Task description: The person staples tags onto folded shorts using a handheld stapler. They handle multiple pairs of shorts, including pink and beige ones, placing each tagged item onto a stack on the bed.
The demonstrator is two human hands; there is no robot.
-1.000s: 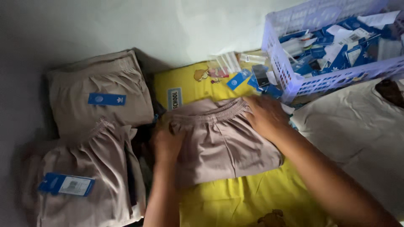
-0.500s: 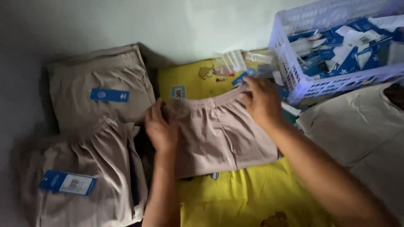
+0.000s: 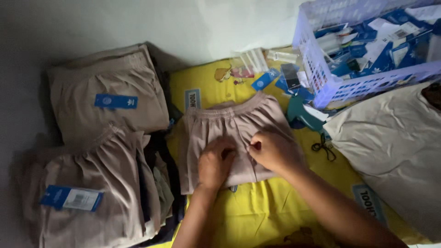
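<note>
Fingers of left hand (image 3: 215, 161) and right hand (image 3: 270, 150) curl together, pinching the folded beige shorts (image 3: 229, 133).

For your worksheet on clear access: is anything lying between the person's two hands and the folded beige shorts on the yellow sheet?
Nothing visible does. The left hand and right hand both rest directly on the beige shorts. The basket and the teal tool lie off to the right.
</note>
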